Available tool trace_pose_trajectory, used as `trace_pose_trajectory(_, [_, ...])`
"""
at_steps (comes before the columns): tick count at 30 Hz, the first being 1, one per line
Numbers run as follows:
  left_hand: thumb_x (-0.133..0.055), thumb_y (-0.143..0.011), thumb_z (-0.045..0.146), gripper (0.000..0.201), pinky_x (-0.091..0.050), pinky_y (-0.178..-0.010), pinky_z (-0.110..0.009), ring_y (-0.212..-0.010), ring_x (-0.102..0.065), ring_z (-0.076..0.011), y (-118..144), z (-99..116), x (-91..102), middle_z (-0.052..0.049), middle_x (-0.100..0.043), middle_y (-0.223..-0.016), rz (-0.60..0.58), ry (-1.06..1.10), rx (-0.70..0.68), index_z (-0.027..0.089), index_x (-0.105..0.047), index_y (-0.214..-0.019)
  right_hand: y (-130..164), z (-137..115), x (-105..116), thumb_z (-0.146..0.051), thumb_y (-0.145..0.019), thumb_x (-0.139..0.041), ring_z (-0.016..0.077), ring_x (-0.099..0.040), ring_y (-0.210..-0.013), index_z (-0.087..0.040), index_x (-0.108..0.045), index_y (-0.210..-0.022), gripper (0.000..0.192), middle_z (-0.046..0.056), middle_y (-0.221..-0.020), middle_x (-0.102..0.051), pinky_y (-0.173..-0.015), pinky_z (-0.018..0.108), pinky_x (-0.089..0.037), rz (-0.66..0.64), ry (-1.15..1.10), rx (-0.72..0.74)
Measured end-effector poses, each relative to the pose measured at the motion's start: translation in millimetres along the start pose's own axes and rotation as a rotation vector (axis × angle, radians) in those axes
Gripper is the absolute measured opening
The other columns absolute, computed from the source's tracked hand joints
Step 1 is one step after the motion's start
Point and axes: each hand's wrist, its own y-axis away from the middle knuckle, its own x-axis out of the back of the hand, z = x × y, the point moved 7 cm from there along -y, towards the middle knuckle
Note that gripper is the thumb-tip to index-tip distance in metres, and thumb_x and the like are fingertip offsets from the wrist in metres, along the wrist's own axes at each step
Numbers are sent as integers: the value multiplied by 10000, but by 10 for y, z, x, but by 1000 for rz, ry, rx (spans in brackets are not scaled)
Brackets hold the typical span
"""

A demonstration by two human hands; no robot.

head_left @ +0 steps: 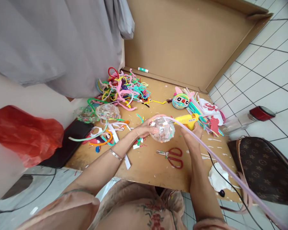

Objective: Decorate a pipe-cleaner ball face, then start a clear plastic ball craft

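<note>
My left hand [144,128] cups a clear plastic ball [163,131] filled with coloured flecks, held just above the cardboard work surface [148,163]. My right hand [194,132] grips a yellow glue gun [187,120], whose nozzle points left at the ball. A long pale-purple pipe cleaner [220,161] runs from the top of the ball over my right arm toward the lower right. Red-handled scissors [173,156] lie open on the surface just below both hands.
A tangle of coloured pipe cleaners [123,88] lies at the back, two more clear balls [103,111] at left, a wrapped face ball [180,101] and paper scraps at right. A red bag [24,134], brown patterned handbag [264,169], red-lidded jar [249,118] and crumpled tissue [217,179] surround the surface.
</note>
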Motion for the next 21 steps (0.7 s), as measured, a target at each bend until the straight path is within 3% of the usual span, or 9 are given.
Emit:
trace_pose_trajectory(10, [-938, -454, 300, 792, -522, -885, -340, -1023, -687, -258, 1, -36, 5, -121, -727, -1148, -10, 16, 18, 209, -678, -1197, -18, 5, -28, -390, -614, -577, 181, -560, -641, -232, -509, -733, 209, -8, -654, -609, -653, 350, -501, 0, 21, 55])
trace_pose_trajectory(15, [-937, -446, 301, 804, -517, -895, -335, -1044, -687, -265, 1, -19, 16, -124, -727, -1159, 5, 13, 7, 208, -681, -1203, 46, -100, 8, -371, -615, -607, 169, -517, -555, -228, -542, -750, 207, -22, -596, -591, -554, 316, -461, -3, 26, 7])
trace_pose_trajectory(21, [-934, -465, 324, 808, -512, -918, -350, -1088, -678, -282, 5, -5, 13, -136, -711, -1214, -1, 1, 6, 207, -672, -1221, 38, -94, 16, -375, -598, -622, 188, -542, -590, -223, -543, -726, 214, 1, -626, -610, -578, 337, -480, -5, 30, -1])
